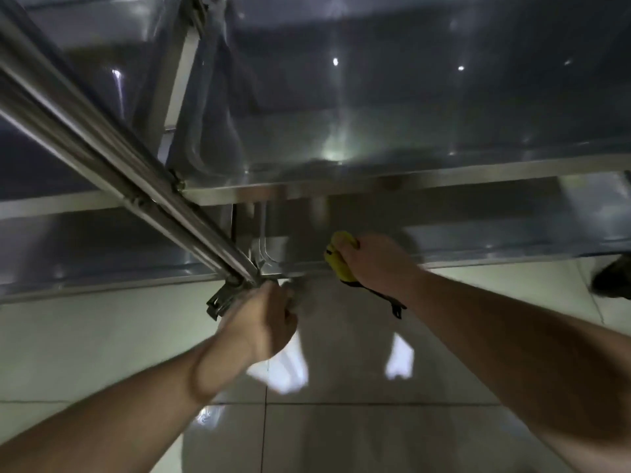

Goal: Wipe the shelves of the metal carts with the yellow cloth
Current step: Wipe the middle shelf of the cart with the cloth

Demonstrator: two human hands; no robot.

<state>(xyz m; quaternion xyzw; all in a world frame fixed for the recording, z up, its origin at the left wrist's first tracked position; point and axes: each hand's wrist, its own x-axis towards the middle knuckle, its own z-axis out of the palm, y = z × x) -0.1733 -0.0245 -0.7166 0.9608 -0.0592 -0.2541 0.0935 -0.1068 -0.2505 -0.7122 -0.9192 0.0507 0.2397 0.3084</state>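
A stainless metal cart fills the upper view, with an upper shelf (375,124) and a lower shelf (495,240) beneath it. My right hand (375,264) is closed around the bunched yellow cloth (341,257) at the front edge of the lower shelf; a dark strap hangs below the cloth. My left hand (263,319) is closed at the bottom of the cart's corner post (102,138), by the lower shelf's front corner. What its fingers grip is blurred, though it sits against the corner bracket (222,302).
A second cart's shelves (51,250) adjoin on the left of the post. Glossy pale floor tiles (341,421) lie below, reflecting lights. A dark shoe-like object (614,278) sits at the right edge on the floor.
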